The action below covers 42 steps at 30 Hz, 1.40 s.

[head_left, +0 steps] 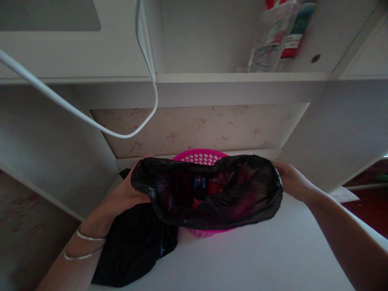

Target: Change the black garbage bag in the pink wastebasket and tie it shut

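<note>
A black plastic bag (262,194) spreads its mouth above the pink basket (188,155), hiding most of it; a pink tint shows through the film, though how far down the bag sits is unclear. Inside the opening lies something with blue and red packaging (200,184), too dim to make out. The film looks thin, light and limp, probably a little slippery and easy to tear or fold in on itself, so the gathered rim at its two ends seems the surest place to hold. The person's left hand (130,190) holds the rim at one end and the right hand (287,178) the other, well apart, the fingers partly hidden by the plastic. Below the left forearm, which wears two bangles (82,257), a second black bag (133,246) lies slack on the white table (257,258). Behind the basket is a floral panel (197,125); above it, a white cable (125,136) loops down near a shelf (218,77) bearing a clear container (269,44) and a red-and-green one (297,34).
</note>
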Available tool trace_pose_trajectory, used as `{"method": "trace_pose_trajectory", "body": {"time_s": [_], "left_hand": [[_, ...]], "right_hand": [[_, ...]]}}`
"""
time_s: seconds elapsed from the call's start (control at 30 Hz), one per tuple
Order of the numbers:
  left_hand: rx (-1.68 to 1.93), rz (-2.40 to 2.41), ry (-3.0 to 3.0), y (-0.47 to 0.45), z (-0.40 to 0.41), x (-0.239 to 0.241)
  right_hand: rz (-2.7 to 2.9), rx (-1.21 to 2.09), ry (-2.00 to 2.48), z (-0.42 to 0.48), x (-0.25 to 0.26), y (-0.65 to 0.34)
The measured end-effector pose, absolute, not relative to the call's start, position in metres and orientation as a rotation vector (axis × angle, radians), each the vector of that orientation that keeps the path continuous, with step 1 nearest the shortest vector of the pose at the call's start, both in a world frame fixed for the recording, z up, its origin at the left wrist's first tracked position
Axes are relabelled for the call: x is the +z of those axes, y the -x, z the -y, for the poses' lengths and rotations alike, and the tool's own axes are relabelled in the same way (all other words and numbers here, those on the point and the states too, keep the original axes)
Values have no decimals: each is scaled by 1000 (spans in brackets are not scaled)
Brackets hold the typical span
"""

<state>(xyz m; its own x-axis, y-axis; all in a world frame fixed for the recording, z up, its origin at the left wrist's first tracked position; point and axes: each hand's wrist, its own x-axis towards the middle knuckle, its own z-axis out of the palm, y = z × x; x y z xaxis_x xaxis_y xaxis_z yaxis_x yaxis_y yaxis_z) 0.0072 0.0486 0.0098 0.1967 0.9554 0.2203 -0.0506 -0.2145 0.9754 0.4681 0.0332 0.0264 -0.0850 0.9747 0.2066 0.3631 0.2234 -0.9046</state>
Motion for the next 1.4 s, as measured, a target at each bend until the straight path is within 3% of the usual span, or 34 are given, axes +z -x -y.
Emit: {"method": "trace_pose_trajectory", "body": {"time_s": [0.2, 0.43, 0.53, 0.67, 0.83, 0.97, 1.23, 1.4], "left_hand": [[1193, -913, -1850, -79, -48, 51], [1202, -953, -1992, -118, -73, 52], [1488, -1103, -1842, -102, -85, 51], [1747, -1007, -1384, -66, -97, 57], [1865, -936, -1045, -25, -106, 57], [1878, -909, -1003, -5, -107, 34], [1475, -807, -1099, -11, -90, 3], [1661, -710, -922, -6, -94, 11]], "right_hand": [[1705, 943, 1129, -48, 52, -403], [2058, 1190, 726, -58, 60, -362], [2262, 1064, 802, -61, 63, -379], [2512, 664, 978, -54, 69, -410], [2007, 559, 1198, -48, 62, -453], [1332, 631, 964, -54, 41, -476], [1454, 970, 1053, -59, 21, -460], [1180, 877, 937, -60, 36, -457]]}}
